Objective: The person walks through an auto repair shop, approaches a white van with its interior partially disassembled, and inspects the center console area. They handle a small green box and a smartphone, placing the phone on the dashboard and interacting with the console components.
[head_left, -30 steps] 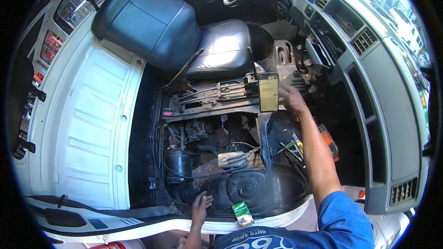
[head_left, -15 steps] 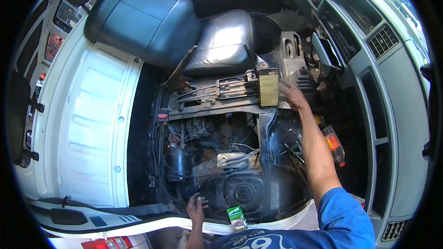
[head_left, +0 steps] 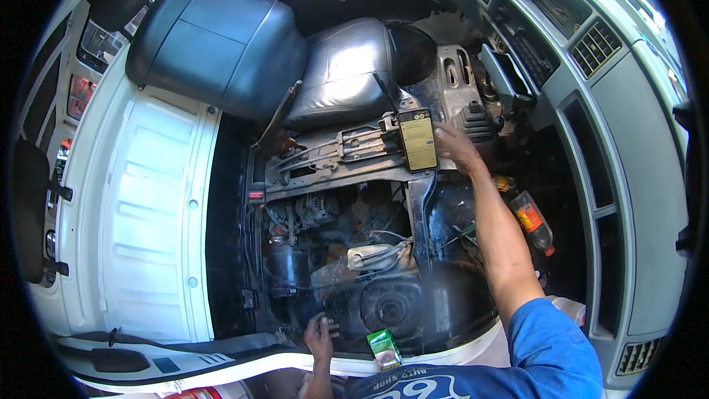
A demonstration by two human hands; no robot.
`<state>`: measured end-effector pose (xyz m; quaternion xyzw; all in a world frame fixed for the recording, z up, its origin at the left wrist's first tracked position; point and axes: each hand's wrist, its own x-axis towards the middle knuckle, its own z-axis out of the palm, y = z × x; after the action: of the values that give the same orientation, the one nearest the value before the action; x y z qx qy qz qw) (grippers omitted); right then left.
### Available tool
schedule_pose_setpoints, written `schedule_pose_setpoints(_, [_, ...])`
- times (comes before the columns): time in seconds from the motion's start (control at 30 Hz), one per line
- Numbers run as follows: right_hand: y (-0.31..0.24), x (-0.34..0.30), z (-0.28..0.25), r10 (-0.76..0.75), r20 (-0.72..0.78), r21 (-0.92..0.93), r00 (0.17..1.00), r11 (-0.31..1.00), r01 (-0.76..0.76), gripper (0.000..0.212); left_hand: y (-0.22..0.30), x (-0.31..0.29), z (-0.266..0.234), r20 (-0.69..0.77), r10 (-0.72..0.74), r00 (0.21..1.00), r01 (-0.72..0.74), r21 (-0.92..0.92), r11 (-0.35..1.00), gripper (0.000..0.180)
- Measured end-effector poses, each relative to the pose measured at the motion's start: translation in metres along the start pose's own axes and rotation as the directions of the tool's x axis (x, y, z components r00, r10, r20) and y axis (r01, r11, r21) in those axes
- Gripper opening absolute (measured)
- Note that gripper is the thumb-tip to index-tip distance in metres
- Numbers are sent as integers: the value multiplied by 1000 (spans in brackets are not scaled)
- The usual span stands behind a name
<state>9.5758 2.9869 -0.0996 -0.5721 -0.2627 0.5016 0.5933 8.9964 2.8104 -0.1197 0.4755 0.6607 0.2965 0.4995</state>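
Observation:
A phone with a lit yellowish screen lies on the metal seat frame. My right hand is at the phone's right edge with fingers stretched out. I cannot tell whether the fingertips touch it. Low in the view, my left hand is by the near edge of the engine opening, fingers apart and nothing seen in them. Right of it, a small green-and-white box stands by the door sill, close to a round black cover.
Engine parts, with a pale reservoir, show in the opening. A black seat stands beyond the frame. A bottle with an orange label lies right of my forearm. The gear lever boot and dashboard are further right.
The whole view has shifted slightly, carrying the seat and phone a little left in the picture. Both hands keep about the same places beside the phone and the opening.

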Motion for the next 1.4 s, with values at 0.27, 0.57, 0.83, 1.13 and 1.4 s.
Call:
schedule_pose_setpoints(0.27, [16, -151, 44, -240, -240, -333, 941, 930, 153, 37, 11, -13, -3, 102, -30, 994, 31, -7, 999, 31])
schedule_pose_setpoints(0.57, [89, -403, 173, 145, 380, -667, 913, 727, 162, 26, 64, -40, 33, 601, 72, 796, -368, 385, 846, 28])
schedule_pose_setpoints(0.83, [99, -444, 206, 148, 170, -680, 974, 733, 7, 43, 80, -44, 10, 783, -104, 613, -300, 352, 887, 27])
schedule_pose_setpoints(1.13, [63, -488, 243, -67, 168, -681, 984, 714, 165, 23, 83, -44, -15, 880, -76, 470, -238, 209, 949, 30])
schedule_pose_setpoints(1.4, [60, -481, 239, -100, 176, -766, 979, 611, 200, 30, 60, -40, -12, 925, -125, 358, 223, 45, 974, 35])
